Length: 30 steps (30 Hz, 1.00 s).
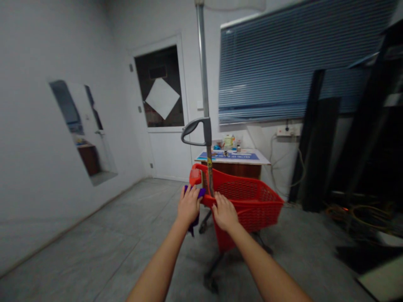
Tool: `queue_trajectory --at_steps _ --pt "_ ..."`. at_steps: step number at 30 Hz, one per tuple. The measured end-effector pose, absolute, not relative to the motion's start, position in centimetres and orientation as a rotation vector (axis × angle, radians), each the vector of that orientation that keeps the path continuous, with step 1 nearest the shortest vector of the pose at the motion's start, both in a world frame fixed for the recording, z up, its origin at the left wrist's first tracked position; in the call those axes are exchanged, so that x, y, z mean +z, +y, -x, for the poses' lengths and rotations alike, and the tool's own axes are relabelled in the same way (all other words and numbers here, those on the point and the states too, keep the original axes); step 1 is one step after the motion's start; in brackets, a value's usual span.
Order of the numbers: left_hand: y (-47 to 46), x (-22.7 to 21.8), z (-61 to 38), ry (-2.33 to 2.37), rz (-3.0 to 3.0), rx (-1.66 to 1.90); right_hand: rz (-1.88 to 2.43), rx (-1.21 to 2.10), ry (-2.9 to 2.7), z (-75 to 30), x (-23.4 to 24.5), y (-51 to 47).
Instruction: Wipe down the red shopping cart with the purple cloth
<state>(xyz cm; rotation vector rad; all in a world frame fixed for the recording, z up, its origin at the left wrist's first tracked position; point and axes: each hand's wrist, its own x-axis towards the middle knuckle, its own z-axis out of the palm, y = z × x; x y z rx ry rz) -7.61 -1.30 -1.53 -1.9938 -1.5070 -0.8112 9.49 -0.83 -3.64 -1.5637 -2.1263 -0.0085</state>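
Observation:
A red plastic shopping basket [252, 197] on a wheeled frame stands on the floor in front of me. A grey pole [203, 84] with a grey handle [197, 130] rises from its near rim. My left hand [189, 205] is closed on a purple cloth [197, 195] pressed against the basket's near left corner. My right hand [224, 212] rests on the basket's near rim beside the pole, fingers curled over the edge.
A small table [233, 158] with bottles and a blue mat stands behind the basket under a window blind [283, 63]. A white door [163, 113] is at the back left. Dark boards [317, 138] lean at the right, cables on the floor beside them.

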Motion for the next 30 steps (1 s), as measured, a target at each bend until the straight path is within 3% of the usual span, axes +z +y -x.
queue_trajectory --at_steps 10,15,23,30 --pt "-1.2 -4.0 6.4 -1.318 2.008 -0.682 1.574 0.037 -2.150 -9.3 -3.2 -0.9" --pt "-0.5 -4.1 7.3 -1.448 1.876 -0.818 1.568 0.069 -2.143 -9.2 -3.6 -0.5" --pt "-0.7 -5.8 7.3 -1.274 1.954 -0.826 1.496 0.158 -2.192 -10.5 -4.7 1.1" --pt "0.8 -3.7 6.7 -1.482 1.877 -1.208 1.323 0.245 -2.290 -10.4 -5.0 2.4"
